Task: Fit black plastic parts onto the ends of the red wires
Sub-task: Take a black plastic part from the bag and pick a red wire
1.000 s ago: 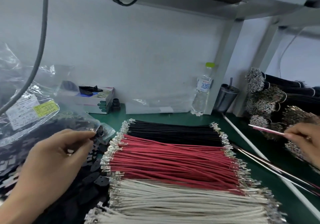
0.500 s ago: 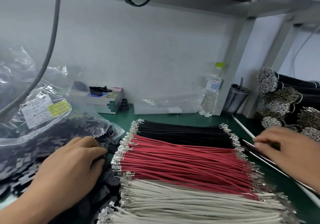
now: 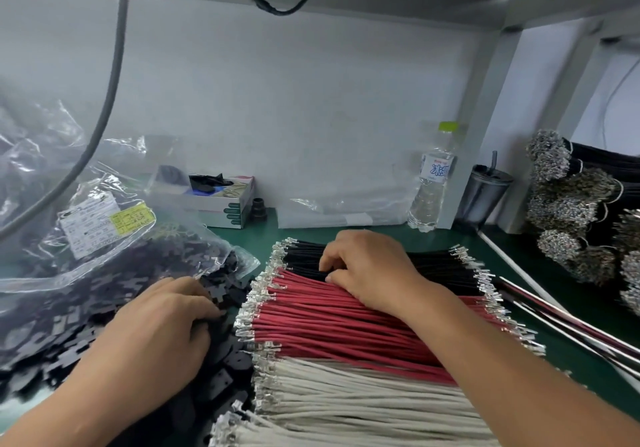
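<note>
- Green matting (image 3: 408, 235) covers my bench, closed off behind by a white back panel (image 3: 311, 117) under a low shelf.
- Three flat rows of wires lie side by side in front of me: black wires (image 3: 433, 266) farthest, red wires (image 3: 329, 322) in the middle, white wires (image 3: 346, 401) nearest, all with metal terminals at both ends.
- My right hand (image 3: 374, 270) reaches across the rows, fingers curled down where the red row meets the black; I cannot tell whether they grasp a wire.
- My left hand (image 3: 162, 329) rests on the loose pile of black plastic parts (image 3: 228, 360), fingertips curled into it; whether one part is pinched is hidden.
- That pile spills from a clear bag (image 3: 69, 238) with two labels, touching the left terminals of the wires.
- Along the back stand one cardboard box (image 3: 228, 204), one water bottle (image 3: 433, 183) and one dark cup (image 3: 485, 193).
- Bundled wires (image 3: 571, 204) crowd the right edge, and a few rods (image 3: 571, 325) lie just right of the rows.
- One grey cable (image 3: 114, 83) hangs across the upper left.
- Bare mat shows only behind the rows.
</note>
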